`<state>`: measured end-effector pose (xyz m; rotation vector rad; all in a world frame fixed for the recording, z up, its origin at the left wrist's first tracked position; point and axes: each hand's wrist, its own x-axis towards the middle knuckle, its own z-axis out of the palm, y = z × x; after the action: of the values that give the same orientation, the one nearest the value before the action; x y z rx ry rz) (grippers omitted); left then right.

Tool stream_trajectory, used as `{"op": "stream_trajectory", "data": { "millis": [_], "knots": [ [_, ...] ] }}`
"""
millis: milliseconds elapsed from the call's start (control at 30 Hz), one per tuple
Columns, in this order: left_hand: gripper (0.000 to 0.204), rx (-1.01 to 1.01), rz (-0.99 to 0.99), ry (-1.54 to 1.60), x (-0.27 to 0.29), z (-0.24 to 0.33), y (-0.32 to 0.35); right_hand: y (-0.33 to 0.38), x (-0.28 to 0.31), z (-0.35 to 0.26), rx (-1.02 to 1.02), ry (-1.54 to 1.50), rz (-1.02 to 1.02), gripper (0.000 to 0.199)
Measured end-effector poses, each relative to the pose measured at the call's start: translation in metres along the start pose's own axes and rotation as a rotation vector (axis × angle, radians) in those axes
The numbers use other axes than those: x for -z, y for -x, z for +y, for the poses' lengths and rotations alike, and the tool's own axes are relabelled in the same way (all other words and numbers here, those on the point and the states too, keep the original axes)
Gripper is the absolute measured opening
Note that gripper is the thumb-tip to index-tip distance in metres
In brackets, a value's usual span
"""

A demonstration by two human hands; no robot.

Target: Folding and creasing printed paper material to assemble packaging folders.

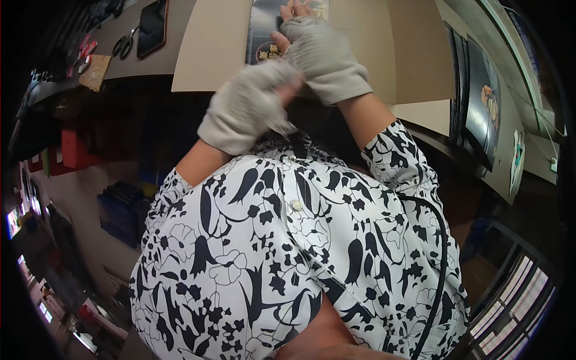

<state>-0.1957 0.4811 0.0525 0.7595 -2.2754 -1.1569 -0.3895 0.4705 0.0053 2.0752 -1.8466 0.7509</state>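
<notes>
Both my hands wear grey fingerless gloves and are raised over a beige cardboard sheet [210,54] on the work table. My right hand [324,54] lies over a dark printed card [264,24], bare fingertips and thumb resting on it. My left hand [252,105] is motion-blurred just below it, with its fingertips against the cuff of the right glove. Whether it pinches the glove cannot be told. My black and white flower-patterned shirt [288,252] fills the lower half of the view.
Black scissors [125,45] and a dark tablet [152,27] lie at the far left of the table. A stack of dark printed sheets [480,102] stands at the right. A black cable [441,240] runs over my shirt. Blue crates [123,210] sit below left.
</notes>
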Motion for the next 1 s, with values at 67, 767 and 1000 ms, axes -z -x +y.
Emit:
{"op": "stream_trajectory", "data": {
  "millis": [67,767,1000],
  "knots": [
    [0.019,-0.050,0.460,0.645,0.011,-0.041,-0.010,-0.010,0.016,-0.017,-0.005,0.008,-0.055,0.058],
    [0.065,-0.267,0.354,-0.100,0.020,-0.092,-0.127,-0.004,-0.001,-0.026,0.097,0.263,-0.106,0.067],
    [0.063,-0.391,0.176,-0.248,0.045,-0.129,-0.185,-0.013,0.013,-0.044,-0.097,0.109,-0.181,0.066]
  ]
}}
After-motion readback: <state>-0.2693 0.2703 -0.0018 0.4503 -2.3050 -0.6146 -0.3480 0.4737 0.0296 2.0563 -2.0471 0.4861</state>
